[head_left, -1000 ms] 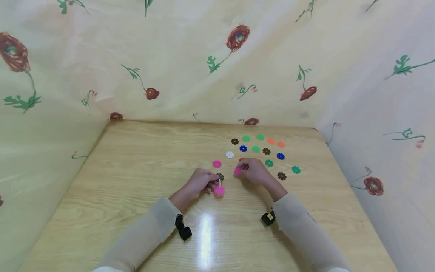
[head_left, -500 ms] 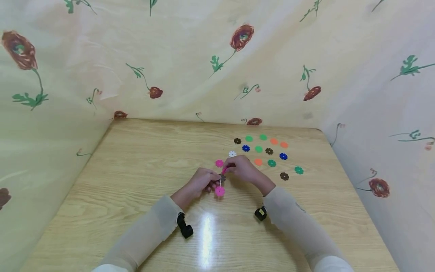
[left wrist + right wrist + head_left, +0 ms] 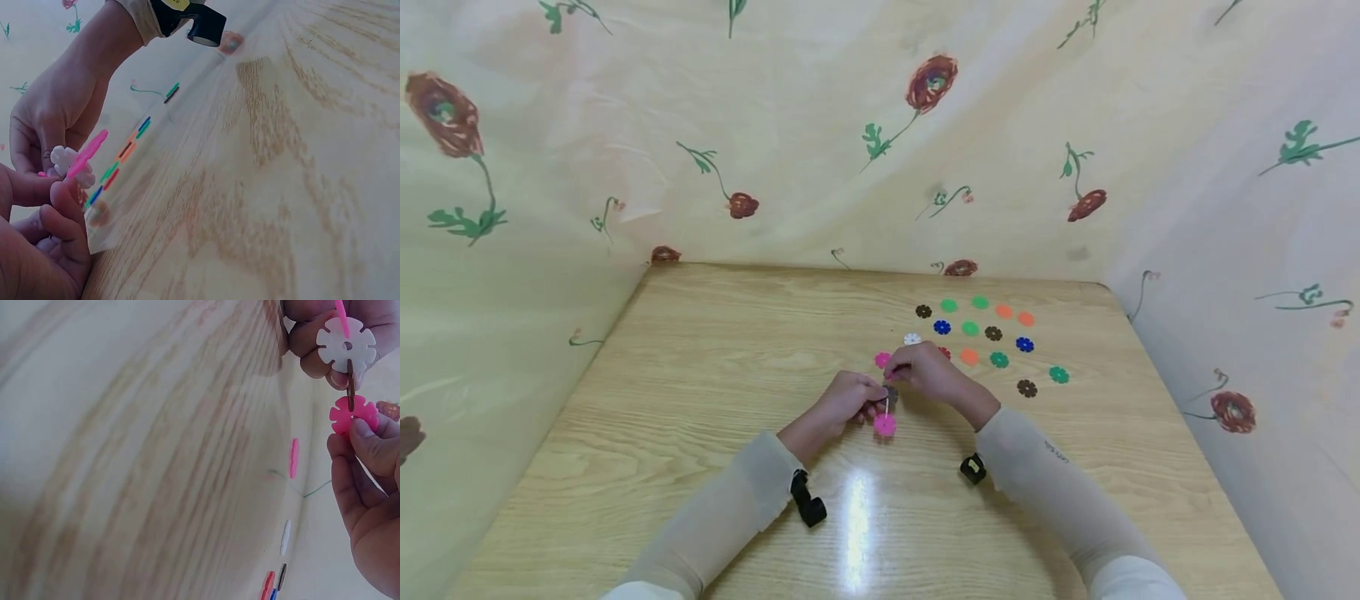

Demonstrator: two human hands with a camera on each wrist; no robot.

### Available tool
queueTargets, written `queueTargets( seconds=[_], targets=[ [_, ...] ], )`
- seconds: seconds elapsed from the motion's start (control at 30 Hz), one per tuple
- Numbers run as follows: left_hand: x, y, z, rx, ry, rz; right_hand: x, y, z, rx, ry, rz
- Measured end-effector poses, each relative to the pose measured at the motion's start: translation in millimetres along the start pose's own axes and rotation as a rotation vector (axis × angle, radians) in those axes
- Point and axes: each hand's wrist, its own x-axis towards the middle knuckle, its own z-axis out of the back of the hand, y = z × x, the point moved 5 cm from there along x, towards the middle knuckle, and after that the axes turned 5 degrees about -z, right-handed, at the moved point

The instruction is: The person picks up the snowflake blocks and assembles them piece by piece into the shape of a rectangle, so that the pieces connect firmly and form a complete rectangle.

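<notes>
In the head view my left hand (image 3: 844,398) holds a joined chain of notched, flower-shaped plastic discs. The chain has a pink disc (image 3: 884,426) nearest the body, a white disc (image 3: 347,345) seen edge-on from above, and a brown disc (image 3: 891,395) by the left thumb. My right hand (image 3: 928,372) pinches another pink disc (image 3: 354,414) between thumb and fingers. In the right wrist view that pink disc meets the end of the brown one, their notches lined up. The left wrist view shows both hands close together, fingers partly covering the chain.
Loose discs lie flat on the wooden table (image 3: 715,350) beyond the hands and to the right, among them a pink one (image 3: 882,360), a white one (image 3: 912,339), an orange one (image 3: 970,357) and a green one (image 3: 1059,375). Flower-patterned cloth (image 3: 805,125) surrounds the back and sides.
My right hand has moved left with its pink disc, up to the brown disc in the chain. My left hand has stayed nearly in place. The view has shifted slightly.
</notes>
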Motion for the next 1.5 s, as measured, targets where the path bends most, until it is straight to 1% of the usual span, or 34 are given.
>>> queueTargets(
  seconds=[0.1, 0.33, 0.53, 0.8, 0.93, 1.07, 1.2, 1.5],
  targets=[
    [-0.4, -0.4, -0.8, 0.005, -0.004, 0.006, -0.1, -0.9, -0.5, 0.001, -0.005, -0.003],
    [-1.7, -1.1, -0.6, 0.044, -0.025, -0.018, 0.6, 0.7, -2.5, -0.03, -0.022, 0.052],
    [-2.7, -1.1, -1.4, 0.058, -0.041, -0.011, 0.5, 0.8, -5.7, -0.057, -0.038, 0.063],
    [-0.8, 1.1, -3.3, 0.065, -0.104, -0.005, -1.7, 8.2, -7.3, -0.15, -0.074, 0.158],
    [-1.7, 0.7, -3.9, 0.077, -0.141, -0.004, -1.3, 9.4, -8.5, -0.179, -0.069, 0.161],
    [-3.3, -1.7, -4.1, 0.081, -0.168, -0.01, 0.3, 8.8, -8.8, -0.169, -0.051, 0.162],
    [-2.8, -2.2, -3.7, 0.074, -0.168, -0.014, 1.2, 8.3, -8.6, -0.158, -0.027, 0.157],
    [0.7, 1.6, -2.2, 0.064, -0.12, -0.015, -3.1, 8.2, -6.6, -0.13, -0.017, 0.11]
  ],
)
